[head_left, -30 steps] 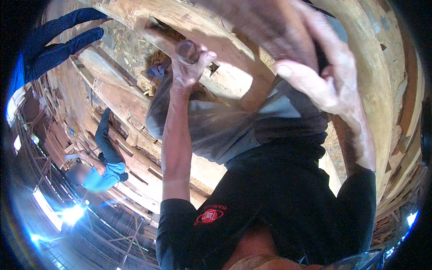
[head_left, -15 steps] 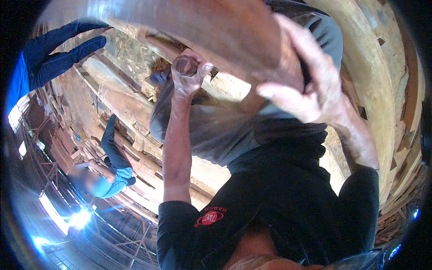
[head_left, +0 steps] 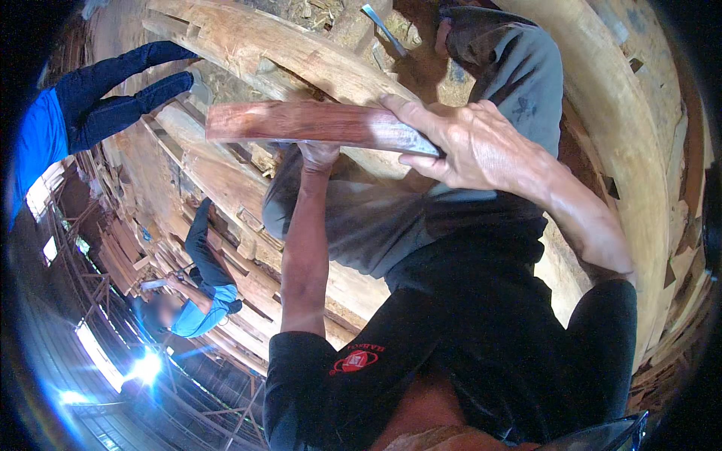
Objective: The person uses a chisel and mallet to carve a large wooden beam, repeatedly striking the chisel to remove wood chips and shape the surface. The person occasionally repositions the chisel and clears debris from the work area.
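Observation:
A reddish-brown wooden bar [head_left: 301, 122] lies crosswise in front of me, long and straight-edged. Around its right end my right hand [head_left: 485, 146] is closed, thumb on the near side and fingers on the far side; that end looks pale and shiny. Behind the bar's left half is my left hand [head_left: 320, 153], of which only the wrist and lower palm show. Its fingers, and what they hold, are hidden by the bar. Beyond the bar, a narrow flat tool [head_left: 383, 30] with a bluish end rests among wood chips.
I sit among big curved timbers [head_left: 301, 52], with another long pale timber [head_left: 624, 128] at my right. Off to the left are a person in blue with dark trousers [head_left: 113, 86] and another person in a light blue shirt [head_left: 203, 310]. Wood chips [head_left: 316, 16] litter the ground.
The wooden bar, earlier large and close to the camera, has swung down and turned crosswise. My left fist, earlier seen around a round-ended wooden piece, is now mostly behind the bar.

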`<state>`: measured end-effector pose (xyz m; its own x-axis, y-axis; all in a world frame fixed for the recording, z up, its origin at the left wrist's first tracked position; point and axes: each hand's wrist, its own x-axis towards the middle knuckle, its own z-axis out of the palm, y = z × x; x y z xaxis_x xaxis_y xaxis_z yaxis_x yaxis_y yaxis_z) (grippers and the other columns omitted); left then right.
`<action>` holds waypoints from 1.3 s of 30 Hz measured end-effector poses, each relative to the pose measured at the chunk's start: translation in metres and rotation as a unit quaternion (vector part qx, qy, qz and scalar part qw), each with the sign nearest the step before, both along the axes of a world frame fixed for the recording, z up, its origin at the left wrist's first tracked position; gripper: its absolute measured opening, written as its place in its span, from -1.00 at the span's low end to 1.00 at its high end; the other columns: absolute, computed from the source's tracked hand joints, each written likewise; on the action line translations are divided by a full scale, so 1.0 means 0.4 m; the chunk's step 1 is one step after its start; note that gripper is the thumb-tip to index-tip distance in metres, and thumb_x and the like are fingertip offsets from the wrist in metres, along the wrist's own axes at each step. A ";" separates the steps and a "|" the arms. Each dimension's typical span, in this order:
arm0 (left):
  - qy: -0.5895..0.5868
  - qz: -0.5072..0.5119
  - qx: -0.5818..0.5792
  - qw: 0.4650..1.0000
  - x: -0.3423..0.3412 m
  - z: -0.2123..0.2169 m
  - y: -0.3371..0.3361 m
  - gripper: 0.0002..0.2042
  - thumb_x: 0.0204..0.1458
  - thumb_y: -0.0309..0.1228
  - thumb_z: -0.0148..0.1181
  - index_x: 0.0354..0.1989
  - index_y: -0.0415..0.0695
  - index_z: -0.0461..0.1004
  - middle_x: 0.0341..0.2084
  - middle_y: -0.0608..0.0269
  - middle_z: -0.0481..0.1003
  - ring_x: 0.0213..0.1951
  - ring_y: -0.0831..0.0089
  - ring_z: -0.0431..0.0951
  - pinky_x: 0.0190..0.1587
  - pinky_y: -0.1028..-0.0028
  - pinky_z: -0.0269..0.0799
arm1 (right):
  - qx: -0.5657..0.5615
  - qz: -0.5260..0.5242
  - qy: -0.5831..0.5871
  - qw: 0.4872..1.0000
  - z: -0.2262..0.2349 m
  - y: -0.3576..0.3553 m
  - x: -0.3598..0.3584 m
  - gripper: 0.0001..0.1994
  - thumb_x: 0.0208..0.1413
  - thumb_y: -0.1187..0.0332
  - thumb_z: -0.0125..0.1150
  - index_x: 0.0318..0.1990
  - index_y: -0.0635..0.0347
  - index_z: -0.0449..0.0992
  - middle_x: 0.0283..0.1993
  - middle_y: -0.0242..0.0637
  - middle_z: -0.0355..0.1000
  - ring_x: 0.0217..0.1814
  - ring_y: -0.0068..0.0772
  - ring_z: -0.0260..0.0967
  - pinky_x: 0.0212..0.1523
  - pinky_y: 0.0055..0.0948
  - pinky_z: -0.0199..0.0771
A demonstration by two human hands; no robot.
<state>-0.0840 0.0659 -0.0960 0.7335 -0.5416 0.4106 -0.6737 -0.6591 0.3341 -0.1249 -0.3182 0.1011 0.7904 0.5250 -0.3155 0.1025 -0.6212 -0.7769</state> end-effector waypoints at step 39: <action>0.211 0.030 -0.124 0.969 0.008 0.009 0.053 -0.30 0.19 -0.08 0.36 0.38 -0.20 0.26 0.25 -0.08 0.40 0.31 0.12 0.36 0.38 0.07 0.20 | 0.128 -0.058 -0.098 0.985 -0.014 0.043 0.018 -0.28 0.11 0.17 0.38 0.40 0.16 0.26 -0.28 0.16 0.58 -0.21 0.14 0.62 -0.19 -0.05 0.64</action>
